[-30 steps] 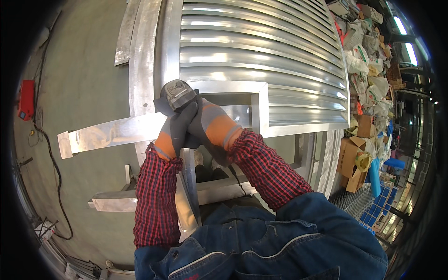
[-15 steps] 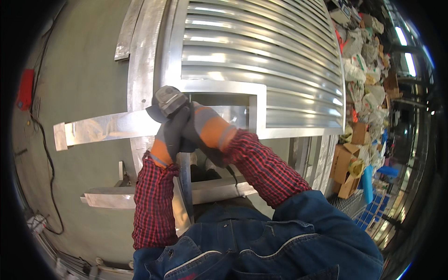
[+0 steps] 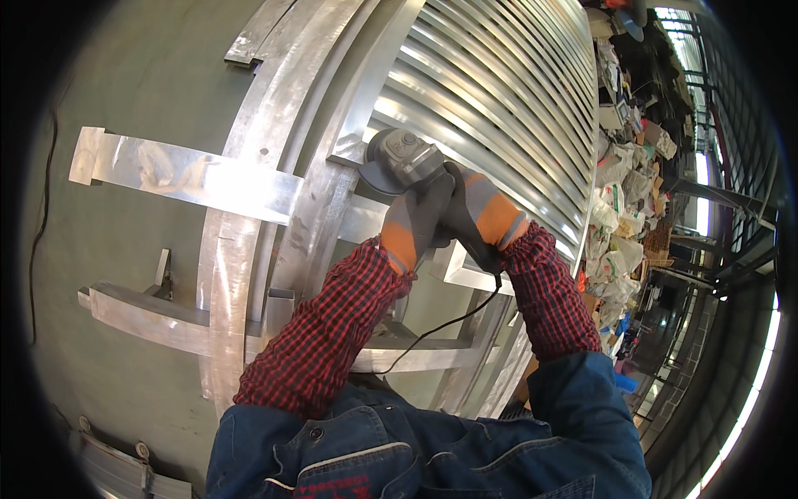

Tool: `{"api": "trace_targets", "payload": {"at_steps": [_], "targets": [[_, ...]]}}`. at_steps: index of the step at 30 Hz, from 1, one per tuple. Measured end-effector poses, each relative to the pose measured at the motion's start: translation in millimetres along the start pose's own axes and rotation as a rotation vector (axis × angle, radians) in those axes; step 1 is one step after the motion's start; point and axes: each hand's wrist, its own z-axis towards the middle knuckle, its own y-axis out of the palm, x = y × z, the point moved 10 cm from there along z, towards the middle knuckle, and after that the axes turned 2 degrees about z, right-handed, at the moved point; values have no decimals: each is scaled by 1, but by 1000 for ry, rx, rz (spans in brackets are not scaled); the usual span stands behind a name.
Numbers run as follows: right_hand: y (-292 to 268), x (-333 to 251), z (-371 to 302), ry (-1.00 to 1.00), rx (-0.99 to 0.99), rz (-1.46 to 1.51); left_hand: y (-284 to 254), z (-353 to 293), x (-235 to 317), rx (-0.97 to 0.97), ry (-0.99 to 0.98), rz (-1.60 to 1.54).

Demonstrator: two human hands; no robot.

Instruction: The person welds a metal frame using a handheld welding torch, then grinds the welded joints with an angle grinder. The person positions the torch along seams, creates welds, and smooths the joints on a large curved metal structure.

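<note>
Flat aluminium bar lying crosswise well left of the fingers, a second bar lying below it. Heap of cardboard and scrap paper piling up far right of the fingers. Green floor showing beyond, upper left.

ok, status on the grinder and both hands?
Left hand and right hand, both gloved, gripped on angle grinder. Grinder head at metal frame beside louvre panel. Power cord hangs between forearms; nothing blocking.
</note>
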Motion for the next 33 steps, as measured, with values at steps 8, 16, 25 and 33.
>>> {"api": "trace_targets", "payload": {"at_steps": [8, 16, 25, 33], "targets": [[13, -33, 23, -217, 5, -197, -28, 5, 14, 83, 163, 78], [17, -44, 28, -127, -5, -257, -33, 5, 18, 54, 82, 1], [20, -61, 27, -107, -42, -237, -36, -3, 16, 29, 36, -118], [15, -75, 22, -203, -14, -220, -38, -3, 11, 34, 46, -146]]}}
